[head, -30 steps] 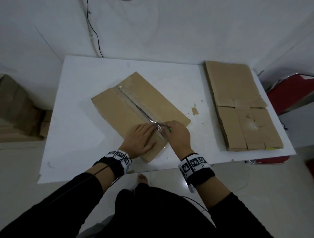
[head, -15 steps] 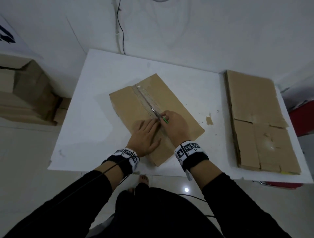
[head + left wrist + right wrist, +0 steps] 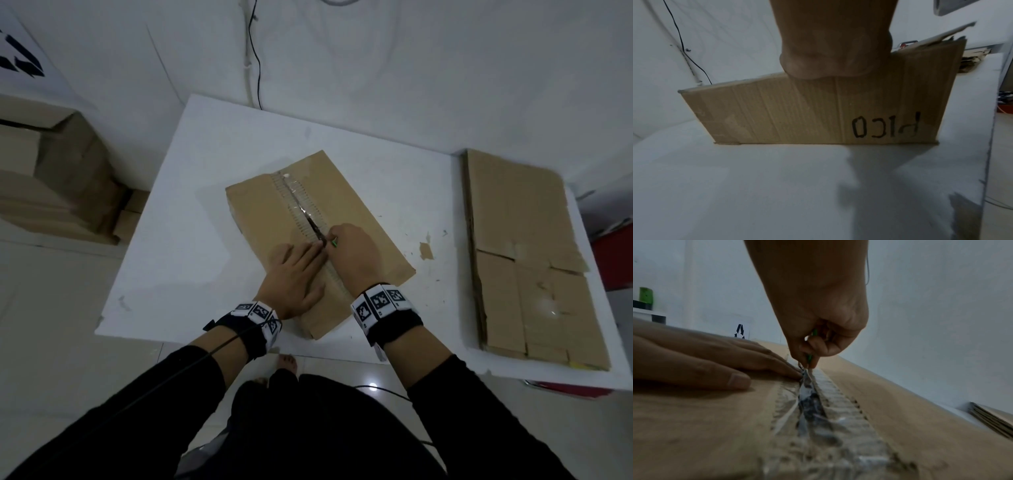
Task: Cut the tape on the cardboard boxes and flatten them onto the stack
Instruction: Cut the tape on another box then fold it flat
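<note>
A brown cardboard box lies on the white table, its side marked "PICO". Clear tape runs along its top seam. My left hand lies flat with straight fingers pressing the left flap beside the seam. My right hand grips a small green-handled cutter, seen again as the cutter with its blade in the tape at mid-seam. Behind the blade the tape is split and crumpled. A stack of flattened boxes sits at the table's right end.
A cardboard scrap lies between the box and the stack. More cardboard boxes stand on the floor at the left. A black cable hangs down the wall behind the table. A red object sits beyond the right edge.
My right hand has drawn the cutter farther along the seam away from me, lengthening the slit. My left hand stays pressed on the flap. The head camera has shifted.
</note>
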The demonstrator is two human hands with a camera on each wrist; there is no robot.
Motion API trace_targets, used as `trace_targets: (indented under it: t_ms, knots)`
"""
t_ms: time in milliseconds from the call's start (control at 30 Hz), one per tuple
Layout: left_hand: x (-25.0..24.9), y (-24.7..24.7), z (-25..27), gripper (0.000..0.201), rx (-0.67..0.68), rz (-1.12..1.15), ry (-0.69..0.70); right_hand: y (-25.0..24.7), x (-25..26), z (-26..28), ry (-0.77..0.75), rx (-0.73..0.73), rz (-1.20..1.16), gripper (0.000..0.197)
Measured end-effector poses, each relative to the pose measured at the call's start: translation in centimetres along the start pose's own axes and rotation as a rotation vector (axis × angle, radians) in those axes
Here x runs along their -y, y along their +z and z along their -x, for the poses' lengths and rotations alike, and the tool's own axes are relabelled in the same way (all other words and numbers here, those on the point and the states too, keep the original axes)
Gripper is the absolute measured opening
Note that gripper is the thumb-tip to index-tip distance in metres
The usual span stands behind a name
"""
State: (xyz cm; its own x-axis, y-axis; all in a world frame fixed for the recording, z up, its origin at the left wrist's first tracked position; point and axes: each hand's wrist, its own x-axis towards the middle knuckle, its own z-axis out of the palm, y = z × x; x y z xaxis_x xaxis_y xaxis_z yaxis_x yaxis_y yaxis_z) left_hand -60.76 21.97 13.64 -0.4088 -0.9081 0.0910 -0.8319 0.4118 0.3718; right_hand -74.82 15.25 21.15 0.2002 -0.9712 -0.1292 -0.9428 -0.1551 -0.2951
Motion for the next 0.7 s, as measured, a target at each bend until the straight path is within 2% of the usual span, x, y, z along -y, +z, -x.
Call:
trace_targets:
  t_ms: [167, 300, 433, 700]
  knots:
    - [0.0, 0.2, 0.0, 0.066, -0.007, -0.025, 0.000, 0.0, -0.4, 0.7, 0.001, 0.035, -0.002, 0.016]
    - [0.1, 0.2, 0.0, 0.067, -0.002, -0.029, -0.006, -0.8, -0.7, 1.5, 0.008, -0.003, -0.039, 0.015]
    - [-0.1, 0.0, 0.0, 0.068, 0.014, -0.055, -0.012, -0.7, -1.9, 4.1, 0.045, 0.026, -0.005, 0.017]
    - [-0.3, -0.6, -0.1, 0.062, -0.012, -0.067, 0.013, -0.7, -4.0, 9.2, 0.160, 0.049, -0.114, 0.007]
